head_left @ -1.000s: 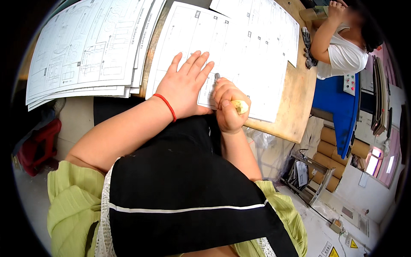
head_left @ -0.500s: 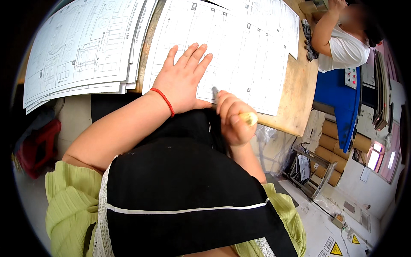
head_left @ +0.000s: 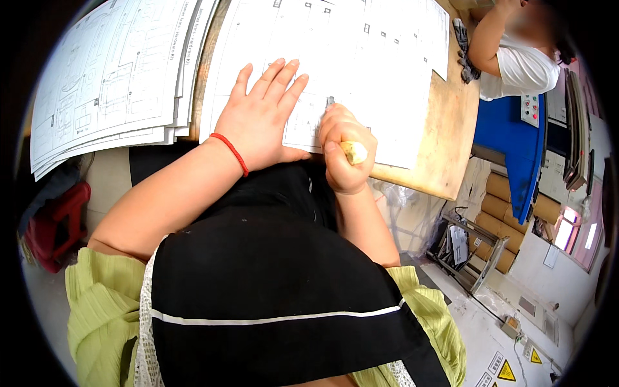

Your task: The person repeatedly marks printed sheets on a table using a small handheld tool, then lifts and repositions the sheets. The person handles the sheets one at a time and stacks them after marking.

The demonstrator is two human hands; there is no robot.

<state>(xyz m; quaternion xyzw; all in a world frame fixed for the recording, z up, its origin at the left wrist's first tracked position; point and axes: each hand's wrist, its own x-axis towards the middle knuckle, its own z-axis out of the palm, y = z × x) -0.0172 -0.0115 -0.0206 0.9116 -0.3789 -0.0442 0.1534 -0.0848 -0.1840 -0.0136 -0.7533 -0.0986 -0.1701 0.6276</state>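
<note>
A large white printed sheet (head_left: 393, 77) with line drawings lies on the wooden table before me. My left hand (head_left: 261, 116) rests flat on its near left part, fingers spread, a red cord bracelet at the wrist. To its right, my right hand (head_left: 347, 151) is closed in a fist around a yellow-handled tool (head_left: 354, 152). The rounded handle end sticks out beside my thumb. Past the far side of the fist a short grey metal tip (head_left: 330, 101) shows over the sheet; whether it touches the paper I cannot tell.
A stack of printed sheets (head_left: 103, 90) lies at the left. The wooden table's edge (head_left: 445, 174) curves round at the right. Beyond it, a person in a white shirt (head_left: 525, 68) works near dark gloves (head_left: 465, 51) and a blue machine (head_left: 506, 142). A red stool (head_left: 59, 226) stands lower left.
My right hand has moved farther onto the sheet with the tool, and the grey tip is now farther from the near edge. My left hand stays flat on the paper.
</note>
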